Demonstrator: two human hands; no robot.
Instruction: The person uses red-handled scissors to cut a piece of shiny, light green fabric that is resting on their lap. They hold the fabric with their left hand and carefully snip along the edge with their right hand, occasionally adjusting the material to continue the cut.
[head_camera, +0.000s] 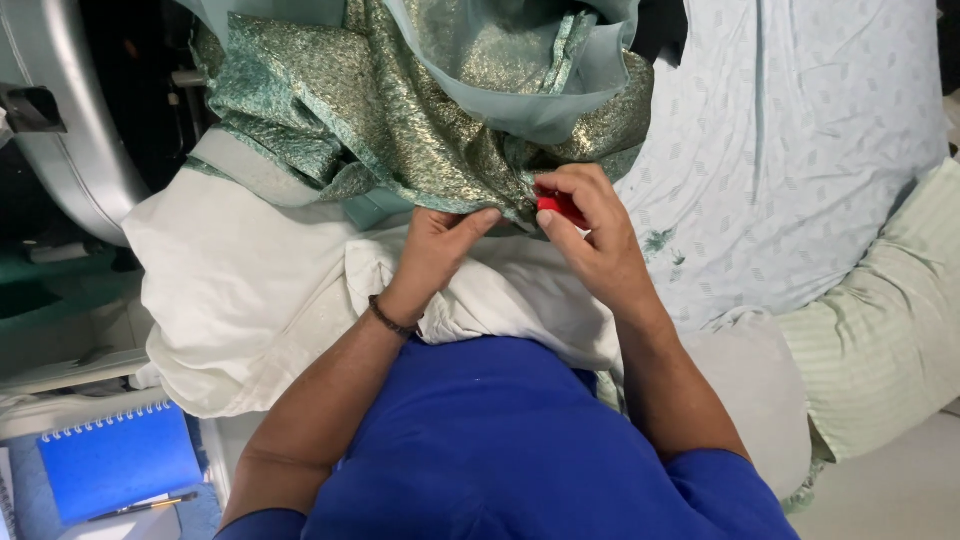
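Observation:
A green and gold brocade cloth lies bunched at the top middle, with a pale sheer green fabric draped over it. My left hand pinches the lower edge of the brocade, thumb stretched to the right. My right hand is closed around a small red tool, held against the same edge just right of my left thumb. Both hands rest over a heap of white cloth in my lap. A dark bead bracelet circles my left wrist.
A grey sewing machine body stands at the upper left. A blue spiral notebook with a pen lies at the lower left. Pale patterned fabric covers the right, a striped green cloth beside it.

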